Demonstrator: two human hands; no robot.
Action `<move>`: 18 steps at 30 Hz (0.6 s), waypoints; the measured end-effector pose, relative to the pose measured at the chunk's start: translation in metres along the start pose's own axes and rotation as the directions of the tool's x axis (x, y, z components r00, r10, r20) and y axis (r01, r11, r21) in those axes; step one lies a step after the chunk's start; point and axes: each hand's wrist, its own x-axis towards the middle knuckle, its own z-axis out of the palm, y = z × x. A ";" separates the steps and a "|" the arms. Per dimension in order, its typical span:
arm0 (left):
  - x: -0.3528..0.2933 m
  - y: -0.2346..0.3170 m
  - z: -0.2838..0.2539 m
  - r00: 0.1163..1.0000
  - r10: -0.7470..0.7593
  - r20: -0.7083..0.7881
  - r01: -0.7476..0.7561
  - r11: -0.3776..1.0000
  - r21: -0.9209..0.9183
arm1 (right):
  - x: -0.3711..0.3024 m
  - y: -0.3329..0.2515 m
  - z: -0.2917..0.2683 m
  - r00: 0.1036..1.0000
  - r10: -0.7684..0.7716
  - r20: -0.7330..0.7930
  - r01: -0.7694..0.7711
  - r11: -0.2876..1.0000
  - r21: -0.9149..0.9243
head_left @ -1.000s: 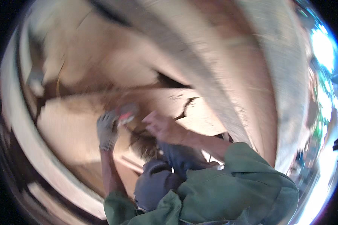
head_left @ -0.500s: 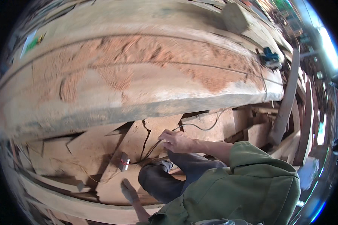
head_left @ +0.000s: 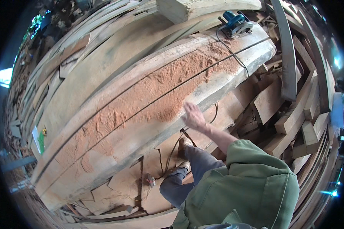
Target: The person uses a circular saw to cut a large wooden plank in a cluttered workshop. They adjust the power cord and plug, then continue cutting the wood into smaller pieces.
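Note:
My right hand point(head_left: 194, 115) is over the near edge of a thick, long wood slab point(head_left: 137, 143), its fingers stretched out and holding nothing that I can see. Whether it touches the wood I cannot tell. Orange-brown sawdust point(head_left: 160, 101) covers much of the slab's top, and two dark lines run along its length. At the far right end sits a teal circular saw point(head_left: 236, 24). A dark cable point(head_left: 239, 59) trails from it over the near edge, past my hand, to the boards below. My left hand is out of view.
A small grey block with a red and silver part point(head_left: 150, 180) lies on the boards by my feet. Stacked beams point(head_left: 294, 124) stand to my right, with a long leaning plank point(head_left: 287, 57). More slabs and a squared timber point(head_left: 176, 9) lie beyond. A green-and-white packet point(head_left: 39, 139) is at far left.
My right hand has let go of the cable and moved up to the slab's edge, its fingers now extended. My left hand has left the picture. The view has turned, bringing the saw nearer the middle.

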 end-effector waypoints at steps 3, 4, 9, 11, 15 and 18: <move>0.000 0.048 -0.016 1.000 0.030 -0.009 -0.030 0.999 0.025 | 0.039 0.055 -0.021 0.980 0.199 0.006 -0.198 0.976 -0.085; 0.001 0.063 -0.020 0.999 0.039 -0.010 -0.039 0.999 0.037 | 0.047 0.070 -0.025 0.960 0.277 0.046 -0.273 0.958 -0.085; -0.001 0.125 -0.034 0.997 0.080 0.005 -0.080 0.992 0.093 | 0.059 0.083 -0.011 0.868 0.330 0.371 -0.353 0.936 -0.006; -0.006 0.143 -0.037 0.996 0.084 0.009 -0.084 0.990 0.109 | 0.061 0.077 -0.006 0.862 0.367 0.350 -0.379 0.925 -0.038; -0.018 0.156 -0.043 0.995 0.096 0.023 -0.098 0.988 0.116 | 0.069 0.070 -0.012 0.814 0.404 0.418 -0.415 0.907 -0.069; -0.033 0.138 -0.045 0.997 0.070 0.029 -0.073 0.994 0.083 | 0.073 0.067 -0.019 0.792 0.435 0.428 -0.421 0.897 -0.133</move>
